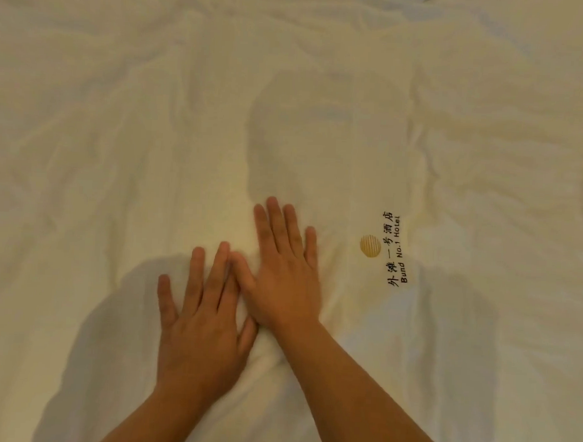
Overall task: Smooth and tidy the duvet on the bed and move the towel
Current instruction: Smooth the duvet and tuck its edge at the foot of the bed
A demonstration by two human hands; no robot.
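Both hands flat on the white duvet

The left hand (199, 320) and right hand (282, 277) lie palm-down with straight, spread fingers, gripping nothing, side by side and overlapping at the thumb and forefinger. The duvet (119, 146) lies directly beneath them, creased all around and farther up. A printed hotel logo (384, 248) sits just right of the right hand.

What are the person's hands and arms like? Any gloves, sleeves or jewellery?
Both are bare: the left hand and right hand wear no gloves, and no rings or watch show. The forearms are uncovered down to the picture's lower edge, so no sleeve is in view.
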